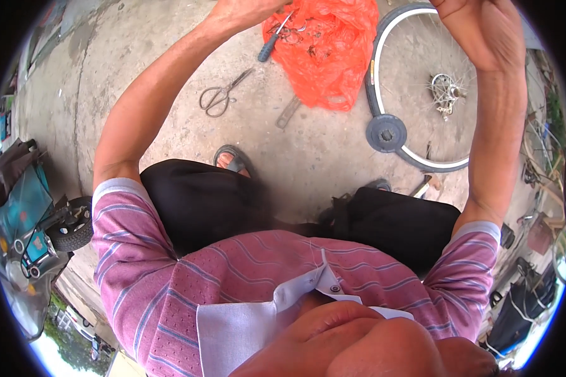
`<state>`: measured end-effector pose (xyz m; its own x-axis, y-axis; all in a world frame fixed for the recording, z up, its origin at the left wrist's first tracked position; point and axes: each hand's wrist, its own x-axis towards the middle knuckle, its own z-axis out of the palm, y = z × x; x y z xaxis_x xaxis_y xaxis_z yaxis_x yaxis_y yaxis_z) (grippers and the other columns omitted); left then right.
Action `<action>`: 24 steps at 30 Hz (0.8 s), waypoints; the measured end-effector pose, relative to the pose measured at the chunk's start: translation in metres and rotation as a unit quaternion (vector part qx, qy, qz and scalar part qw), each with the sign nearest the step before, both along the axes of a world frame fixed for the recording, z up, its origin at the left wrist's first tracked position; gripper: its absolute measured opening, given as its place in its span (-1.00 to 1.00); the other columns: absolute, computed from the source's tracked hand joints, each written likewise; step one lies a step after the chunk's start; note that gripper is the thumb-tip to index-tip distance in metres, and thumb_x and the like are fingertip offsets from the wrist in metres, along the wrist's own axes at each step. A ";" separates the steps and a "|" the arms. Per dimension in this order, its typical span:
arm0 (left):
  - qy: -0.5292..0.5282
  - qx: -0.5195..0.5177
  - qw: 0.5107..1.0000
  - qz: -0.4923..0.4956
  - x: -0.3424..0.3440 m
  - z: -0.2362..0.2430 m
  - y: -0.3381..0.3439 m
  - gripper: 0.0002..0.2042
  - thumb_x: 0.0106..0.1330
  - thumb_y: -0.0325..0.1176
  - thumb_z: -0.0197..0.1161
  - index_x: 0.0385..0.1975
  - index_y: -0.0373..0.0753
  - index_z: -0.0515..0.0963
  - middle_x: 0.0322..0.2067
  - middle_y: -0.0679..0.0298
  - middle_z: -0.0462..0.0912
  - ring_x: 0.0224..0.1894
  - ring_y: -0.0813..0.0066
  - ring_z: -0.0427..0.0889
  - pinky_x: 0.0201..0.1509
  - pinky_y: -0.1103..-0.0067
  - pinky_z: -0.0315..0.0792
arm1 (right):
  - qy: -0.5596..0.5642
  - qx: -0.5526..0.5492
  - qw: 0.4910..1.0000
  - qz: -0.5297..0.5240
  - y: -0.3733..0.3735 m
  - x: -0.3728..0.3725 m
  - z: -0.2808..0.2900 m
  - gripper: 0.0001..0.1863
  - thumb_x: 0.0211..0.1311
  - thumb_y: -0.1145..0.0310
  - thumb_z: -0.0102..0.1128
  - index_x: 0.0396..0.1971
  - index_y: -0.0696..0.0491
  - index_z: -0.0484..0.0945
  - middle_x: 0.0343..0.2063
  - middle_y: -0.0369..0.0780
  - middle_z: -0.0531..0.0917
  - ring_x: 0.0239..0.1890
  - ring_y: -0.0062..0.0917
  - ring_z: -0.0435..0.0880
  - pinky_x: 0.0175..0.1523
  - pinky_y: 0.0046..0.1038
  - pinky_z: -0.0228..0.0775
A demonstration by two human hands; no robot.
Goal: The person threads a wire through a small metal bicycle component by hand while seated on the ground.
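My left hand [258,9] is raised to the top edge, just left of a crumpled red plastic bag [321,69]; its fingers are mostly cut off by the edge. My right hand [484,31] reaches up at the top right, beside a bicycle wheel [379,81] lying on the ground, fingers out of frame. What either hand holds is hidden. A screwdriver [269,47] with a dark grey handle rests on the bag, near some dark tangled bits. Scissors [215,100] lie left of the bag, a flat metal strip [286,114] below it. A dark round disc [385,133] sits on the wheel's rim.
My knees [201,201] and sandalled feet [233,164] are on a concrete floor [126,69]. A turquoise-and-grey vehicle [28,188] with a small black tyre [72,226] stands at the left. Assorted wooden pieces, bags and clutter [525,295] line the right side.
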<state>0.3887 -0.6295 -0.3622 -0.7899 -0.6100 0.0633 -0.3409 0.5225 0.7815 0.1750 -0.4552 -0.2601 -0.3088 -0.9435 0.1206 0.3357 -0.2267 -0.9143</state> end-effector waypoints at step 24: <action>-0.284 -0.123 0.941 -0.138 -0.058 -0.242 -0.040 -0.78 0.28 -0.21 0.09 -0.24 -0.11 0.64 -0.28 0.15 0.72 -0.14 0.11 0.68 -0.07 0.26 0.53 | -0.078 0.115 0.990 0.009 -0.009 -0.025 -0.019 -0.70 0.34 0.31 0.08 -0.19 0.27 0.56 -0.33 -0.08 0.68 -0.44 -0.53 0.64 -0.44 -0.62 0.52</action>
